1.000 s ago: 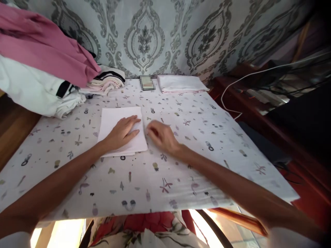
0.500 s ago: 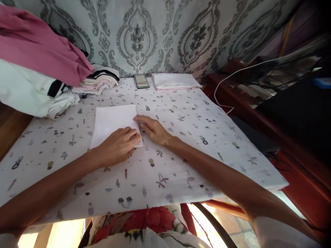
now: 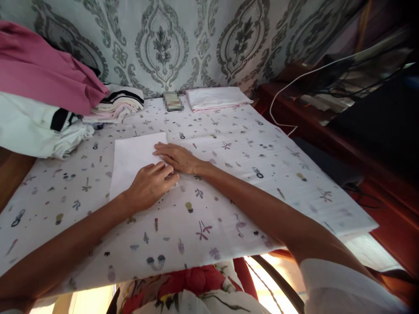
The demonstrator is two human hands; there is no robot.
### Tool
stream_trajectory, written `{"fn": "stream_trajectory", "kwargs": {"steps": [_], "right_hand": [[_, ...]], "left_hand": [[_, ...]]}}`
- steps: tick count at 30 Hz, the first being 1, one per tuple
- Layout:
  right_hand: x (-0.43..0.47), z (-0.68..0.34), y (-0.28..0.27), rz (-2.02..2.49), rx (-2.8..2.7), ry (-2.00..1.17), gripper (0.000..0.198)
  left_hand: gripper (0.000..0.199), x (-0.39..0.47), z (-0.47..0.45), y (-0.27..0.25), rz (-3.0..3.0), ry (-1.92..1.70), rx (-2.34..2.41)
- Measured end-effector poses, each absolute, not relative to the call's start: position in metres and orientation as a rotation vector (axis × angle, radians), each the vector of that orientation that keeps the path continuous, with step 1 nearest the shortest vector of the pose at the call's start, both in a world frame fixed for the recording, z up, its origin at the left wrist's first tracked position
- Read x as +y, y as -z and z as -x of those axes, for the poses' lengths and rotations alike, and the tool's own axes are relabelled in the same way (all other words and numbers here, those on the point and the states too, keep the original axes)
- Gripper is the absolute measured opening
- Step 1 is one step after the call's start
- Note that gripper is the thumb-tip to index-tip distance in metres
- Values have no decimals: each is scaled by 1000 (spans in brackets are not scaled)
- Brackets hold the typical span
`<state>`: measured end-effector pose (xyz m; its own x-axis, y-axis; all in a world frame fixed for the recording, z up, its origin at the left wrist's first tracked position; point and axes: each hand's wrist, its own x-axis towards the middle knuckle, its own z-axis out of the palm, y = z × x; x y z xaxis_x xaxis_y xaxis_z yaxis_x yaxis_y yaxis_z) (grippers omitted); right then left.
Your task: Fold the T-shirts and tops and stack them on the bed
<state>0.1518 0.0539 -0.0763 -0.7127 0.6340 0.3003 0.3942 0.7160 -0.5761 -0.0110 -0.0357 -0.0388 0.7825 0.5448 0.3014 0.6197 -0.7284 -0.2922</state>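
A flat, rectangular folded white cloth (image 3: 132, 159) lies on the patterned sheet, left of centre. My left hand (image 3: 149, 185) rests on its near right corner, fingers curled in and closed over the edge; a bit of white pokes out beside the fingertips. Just beyond it, my right hand (image 3: 176, 158) lies flat with fingers stretched out across the cloth's right edge. The two hands touch or nearly touch, and they cover most of that edge.
Pink and white clothes (image 3: 49, 74) are heaped at the back left, beside folded striped garments (image 3: 121, 102). A small blurred object (image 3: 173, 101) and a folded white cloth with pink edging (image 3: 218, 98) lie along the back. A white cable (image 3: 278, 98) hangs at right.
My right hand has slid leftward from beside the cloth's right edge onto its top. My left hand stays at the near corner. The whole view has shifted slightly.
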Motion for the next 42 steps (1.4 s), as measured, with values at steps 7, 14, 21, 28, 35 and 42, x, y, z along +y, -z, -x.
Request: {"fn": "stream_trajectory", "kwargs": {"steps": [7, 14, 21, 28, 35, 42], "right_hand": [[55, -151, 78, 767, -2419, -652, 39], [58, -151, 80, 753, -2424, -662, 40], [42, -152, 69, 834, -2437, -570, 39], [-11, -132, 66, 903, -2474, -250, 41], [-26, -131, 79, 802, -2527, -92, 47], [-25, -133, 73, 812, -2602, -154, 48]], "left_hand": [[42, -31, 12, 46, 2592, 477, -778], [42, -34, 11, 40, 2796, 625, -913], [25, -23, 26, 5, 3024, 624, -1465], [33, 5, 54, -30, 3542, -5, -1595], [21, 104, 43, -6, 2829, 591, -1977], [36, 152, 17, 16, 2837, 384, -2124]]}}
